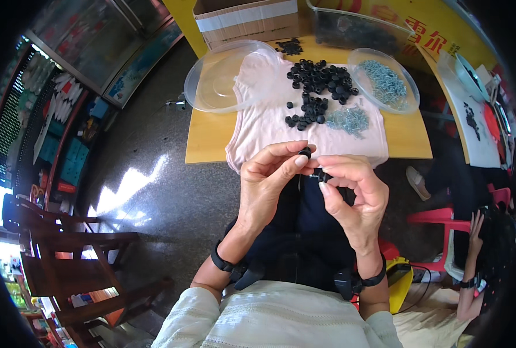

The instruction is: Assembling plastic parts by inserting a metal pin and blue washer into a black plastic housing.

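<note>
Holding both hands up over your lap, you have your left hand (266, 185) and right hand (353, 194) meeting at the fingertips, just short of the table edge. Your left thumb and forefinger are pinched together on a small black cap (305, 153), which sits at the very tips, above and slightly left of the other piece. Your right thumb and forefinger are clamped on a small black part (320, 176), possibly with a screw in it; it is too small to tell. That part lies roughly crosswise, its end pointing left toward your left palm. The two pieces are just beside each other, the cap being the higher one, and whether they touch is unclear.

Beyond your fingers, a pink cloth (269, 124) covers the yellow table (208, 139). On it lie a heap of black caps (319, 87) and a small pile of silver screws (350, 120). Farther still sit a clear dish of screws (384, 81) at the right and an empty clear lid (220, 78) at the left.
</note>
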Motion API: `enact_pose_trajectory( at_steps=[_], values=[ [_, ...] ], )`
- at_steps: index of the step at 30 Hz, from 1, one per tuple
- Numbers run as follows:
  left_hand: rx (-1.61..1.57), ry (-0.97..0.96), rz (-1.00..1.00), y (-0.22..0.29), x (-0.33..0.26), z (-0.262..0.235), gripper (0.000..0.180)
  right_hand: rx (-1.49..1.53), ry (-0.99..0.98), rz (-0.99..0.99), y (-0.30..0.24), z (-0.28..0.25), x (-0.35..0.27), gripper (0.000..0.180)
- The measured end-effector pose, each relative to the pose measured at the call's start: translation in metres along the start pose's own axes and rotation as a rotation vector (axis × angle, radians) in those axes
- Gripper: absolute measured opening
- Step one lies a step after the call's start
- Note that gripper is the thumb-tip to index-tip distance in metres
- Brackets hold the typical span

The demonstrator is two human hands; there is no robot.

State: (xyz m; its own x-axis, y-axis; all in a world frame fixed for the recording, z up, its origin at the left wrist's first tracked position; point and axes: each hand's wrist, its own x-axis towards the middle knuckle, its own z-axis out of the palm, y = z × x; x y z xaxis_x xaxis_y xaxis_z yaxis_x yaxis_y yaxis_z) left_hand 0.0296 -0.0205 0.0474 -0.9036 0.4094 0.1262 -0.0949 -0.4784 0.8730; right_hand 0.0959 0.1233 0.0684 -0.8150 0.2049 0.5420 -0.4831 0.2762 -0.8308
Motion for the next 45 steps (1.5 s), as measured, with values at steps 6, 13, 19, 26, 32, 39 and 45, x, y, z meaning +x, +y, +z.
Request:
enact_pose_trajectory(
  at_steps=[6, 13, 19, 26, 32, 39, 45],
  values=[
    [0.042, -0.035, -0.012, 0.015, -0.016, 0.007, 0.028, -0.087, -0.012, -0.065, -0.008, 0.003, -0.011, 0.027],
    [0.113, -0.095, 0.018, 0.010, -0.014, -0.001, 0.025, 0.270, -0.002, 0.229, -0.002, 0.000, -0.019, 0.025],
    [0.267, -0.193, 0.135, 0.009, -0.012, -0.014, 0.027, 0.366, -0.012, 0.330, -0.003, 0.000, -0.015, 0.021],
    [0.270, -0.225, 0.208, 0.011, -0.018, -0.021, 0.026, 0.452, -0.063, 0.431, -0.010, 0.000, -0.012, 0.017],
    [-0.179, -0.232, 0.077, 0.004, -0.018, -0.020, 0.023, 0.326, 0.055, 0.281, -0.016, 0.006, -0.010, 0.018],
    [-0.281, -0.196, 0.009, -0.004, -0.017, -0.020, 0.023, 0.204, 0.066, 0.223, -0.023, 0.006, -0.005, 0.018],
    [-0.280, -0.170, 0.000, -0.007, -0.018, -0.021, 0.024, 0.058, -0.016, 0.173, -0.029, 0.003, -0.001, 0.018]
  ],
)
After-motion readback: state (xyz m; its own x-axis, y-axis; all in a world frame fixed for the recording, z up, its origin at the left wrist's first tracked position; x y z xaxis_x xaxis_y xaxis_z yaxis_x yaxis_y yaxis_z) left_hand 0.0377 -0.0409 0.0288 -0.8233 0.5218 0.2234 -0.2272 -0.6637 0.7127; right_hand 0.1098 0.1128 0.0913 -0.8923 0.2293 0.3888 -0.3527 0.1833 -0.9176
